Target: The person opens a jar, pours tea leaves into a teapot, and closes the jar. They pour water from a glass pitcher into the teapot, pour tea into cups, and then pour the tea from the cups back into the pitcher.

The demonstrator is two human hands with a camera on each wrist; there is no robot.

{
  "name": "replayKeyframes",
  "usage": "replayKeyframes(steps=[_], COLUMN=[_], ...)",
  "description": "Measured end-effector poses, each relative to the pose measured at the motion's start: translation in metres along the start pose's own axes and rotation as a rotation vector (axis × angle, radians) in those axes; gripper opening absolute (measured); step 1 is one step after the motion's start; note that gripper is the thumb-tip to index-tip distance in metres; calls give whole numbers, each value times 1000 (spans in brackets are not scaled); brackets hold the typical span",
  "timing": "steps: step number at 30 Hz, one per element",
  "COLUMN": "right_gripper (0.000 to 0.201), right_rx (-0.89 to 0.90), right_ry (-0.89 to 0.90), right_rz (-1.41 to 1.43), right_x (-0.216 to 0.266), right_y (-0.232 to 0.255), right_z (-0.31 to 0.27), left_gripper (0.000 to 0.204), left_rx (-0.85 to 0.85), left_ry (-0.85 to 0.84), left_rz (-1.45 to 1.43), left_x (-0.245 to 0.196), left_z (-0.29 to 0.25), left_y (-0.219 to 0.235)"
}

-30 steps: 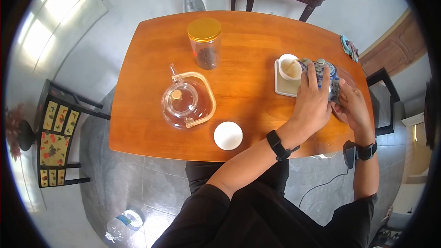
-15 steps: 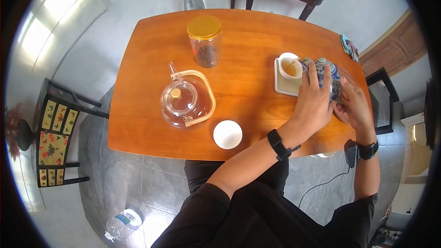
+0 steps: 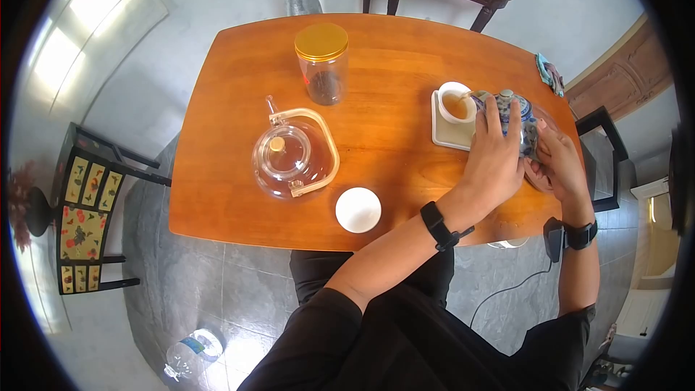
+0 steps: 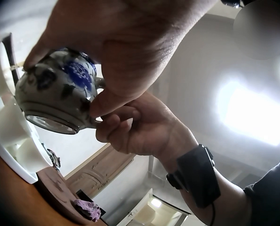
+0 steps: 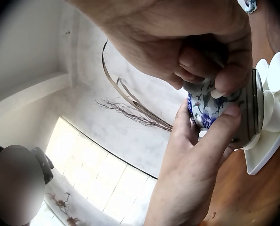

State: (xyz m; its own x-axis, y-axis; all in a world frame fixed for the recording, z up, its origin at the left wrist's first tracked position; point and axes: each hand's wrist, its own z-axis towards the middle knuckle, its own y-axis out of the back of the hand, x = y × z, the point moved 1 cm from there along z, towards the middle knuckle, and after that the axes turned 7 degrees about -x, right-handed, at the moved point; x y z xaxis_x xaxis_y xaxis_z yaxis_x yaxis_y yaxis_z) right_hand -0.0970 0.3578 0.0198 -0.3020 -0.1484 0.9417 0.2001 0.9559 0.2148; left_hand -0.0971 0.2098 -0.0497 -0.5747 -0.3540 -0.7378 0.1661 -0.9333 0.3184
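Observation:
A blue-and-white teapot (image 3: 528, 139) (image 4: 55, 96) is held tilted, its spout over a white cup (image 3: 455, 103) containing amber tea, with a thin stream at the spout. My left hand (image 3: 495, 163) (image 5: 191, 165) grips the pot's body, fingers across the near side and beside the lid (image 3: 507, 99). The right hand (image 3: 561, 163) (image 4: 147, 125) pinches the handle side; part of that grip is hidden. Below the spout, the cup stands on a pale tray (image 3: 450, 136) (image 5: 263, 154); several white cups show there in the wrist views.
A glass kettle (image 3: 281, 166) with a wooden handle stands at the left, a gold-lidded jar (image 3: 321, 65) behind it. Near the front edge sits another white cup (image 3: 358, 210). A brown round tray (image 3: 539, 177) lies under the hands, a cloth (image 3: 550, 74) at the far right corner.
The tea in the cup under the spout has risen and looks darker. Both hands and the teapot have stayed almost in place.

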Motion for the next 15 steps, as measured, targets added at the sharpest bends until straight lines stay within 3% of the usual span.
replayKeyframes(steps=[15], right_gripper=[29], right_rx=[-64], right_ry=[47], right_rz=[178], right_x=[-6], right_y=[-7], right_z=[-7], left_gripper=[83], left_rx=[-31], left_ry=[-34], left_rz=[66], left_x=[-11], left_z=[9], left_y=[9])
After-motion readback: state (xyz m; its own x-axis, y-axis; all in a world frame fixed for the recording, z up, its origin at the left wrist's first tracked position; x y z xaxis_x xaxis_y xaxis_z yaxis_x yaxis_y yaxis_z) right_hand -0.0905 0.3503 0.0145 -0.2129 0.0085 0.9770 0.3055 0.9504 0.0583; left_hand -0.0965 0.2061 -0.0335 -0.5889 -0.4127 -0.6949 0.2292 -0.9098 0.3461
